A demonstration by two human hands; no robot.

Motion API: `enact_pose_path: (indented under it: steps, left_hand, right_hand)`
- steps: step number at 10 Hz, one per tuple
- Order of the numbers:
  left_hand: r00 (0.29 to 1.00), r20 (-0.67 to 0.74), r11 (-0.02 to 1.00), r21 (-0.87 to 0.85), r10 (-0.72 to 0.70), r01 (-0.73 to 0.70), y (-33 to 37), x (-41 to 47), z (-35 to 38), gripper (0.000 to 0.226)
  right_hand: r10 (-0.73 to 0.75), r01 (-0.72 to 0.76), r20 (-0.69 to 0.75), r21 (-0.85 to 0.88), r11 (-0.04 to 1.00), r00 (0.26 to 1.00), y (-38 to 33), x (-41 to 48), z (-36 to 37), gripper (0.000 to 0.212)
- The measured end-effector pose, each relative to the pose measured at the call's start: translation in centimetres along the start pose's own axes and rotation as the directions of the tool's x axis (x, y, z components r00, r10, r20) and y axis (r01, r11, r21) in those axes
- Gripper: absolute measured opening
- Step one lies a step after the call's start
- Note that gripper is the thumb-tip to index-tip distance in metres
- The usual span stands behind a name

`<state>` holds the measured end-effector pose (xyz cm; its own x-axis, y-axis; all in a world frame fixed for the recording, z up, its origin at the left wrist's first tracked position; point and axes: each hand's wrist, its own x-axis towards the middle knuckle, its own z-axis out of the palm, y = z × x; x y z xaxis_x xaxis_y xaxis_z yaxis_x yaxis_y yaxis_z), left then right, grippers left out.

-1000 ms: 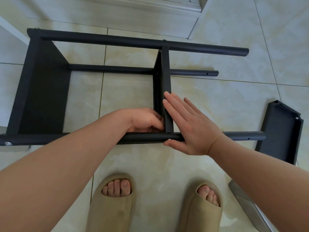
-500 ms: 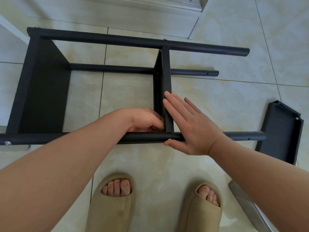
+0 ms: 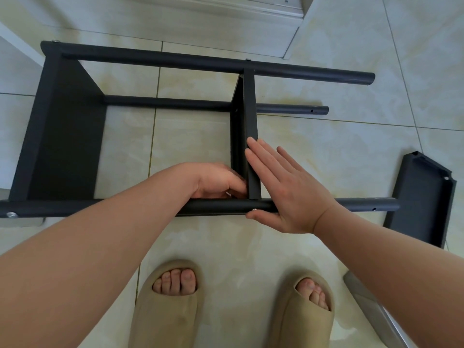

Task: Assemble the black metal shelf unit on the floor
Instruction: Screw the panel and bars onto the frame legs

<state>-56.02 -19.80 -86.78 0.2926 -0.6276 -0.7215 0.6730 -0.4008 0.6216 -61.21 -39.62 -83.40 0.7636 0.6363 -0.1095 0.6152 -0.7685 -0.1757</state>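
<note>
The black shelf frame lies on its side on the tiled floor, its long poles (image 3: 150, 61) running left to right. An end shelf panel (image 3: 65, 136) is fixed at the left, and a middle shelf panel (image 3: 249, 109) stands between the poles. My left hand (image 3: 216, 180) is curled at the inner corner where that panel meets the near pole (image 3: 221, 205); a small pale piece (image 3: 227, 194) shows between its fingers. My right hand (image 3: 286, 189) lies flat against the panel's right face, thumb under the near pole beside a screw head (image 3: 254, 210).
A loose black shelf panel (image 3: 421, 202) lies at the right, past the pole ends. A grey metal object (image 3: 371, 307) lies at the lower right. My feet in beige slippers (image 3: 168, 312) stand just in front of the frame. A white baseboard (image 3: 226, 8) runs along the top.
</note>
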Motion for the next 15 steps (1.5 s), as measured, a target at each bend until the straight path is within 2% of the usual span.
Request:
enact_pose_path:
  steps: [3,5,6,9,10,12,14,15]
  left_hand:
    - [0.999,0.022,0.998,-0.058,0.042,-0.04,0.08,-0.11,-0.26,0.018]
    - [0.998,0.056,0.993,-0.118,-0.016,0.023,0.13,-0.09,-0.2,0.02]
    - [0.999,0.027,0.999,-0.009,-0.046,0.046,0.03,-0.14,-0.1,0.015]
    - [1.0,-0.007,1.0,-0.013,0.013,-0.013,-0.12,0.02,-0.27,0.029]
    - [0.999,0.025,0.998,-0.044,0.038,-0.037,-0.04,-0.07,-0.32,0.017]
    - [0.998,0.065,0.996,-0.087,0.012,-0.006,0.16,-0.13,-0.1,0.021]
    - [1.0,-0.014,0.999,0.028,0.023,-0.022,-0.16,0.06,-0.16,0.023]
    - [0.999,0.0,0.999,0.006,0.038,-0.038,-0.3,0.21,-0.32,0.021]
  right_hand:
    - [0.002,-0.002,0.003,0.002,1.0,1.0,-0.01,0.0,0.0,0.1]
    - [0.001,-0.001,0.01,0.0,1.0,1.0,-0.02,0.01,-0.05,0.1]
    - [0.0,0.0,0.01,-0.001,1.0,1.0,-0.04,0.01,-0.04,0.1]
    - [-0.002,0.002,-0.006,0.004,1.0,1.0,0.03,0.01,0.1,0.1]
    - [-0.002,0.002,-0.01,0.002,1.0,1.0,0.04,0.02,0.1,0.1]
    - [-0.003,0.003,-0.001,0.0,1.0,1.0,0.0,0.01,0.02,0.1]
    - [0.001,-0.001,-0.001,0.004,1.0,1.0,-0.04,0.01,-0.03,0.1]
    - [0.002,-0.002,0.001,0.001,1.0,1.0,-0.08,0.03,-0.05,0.1]
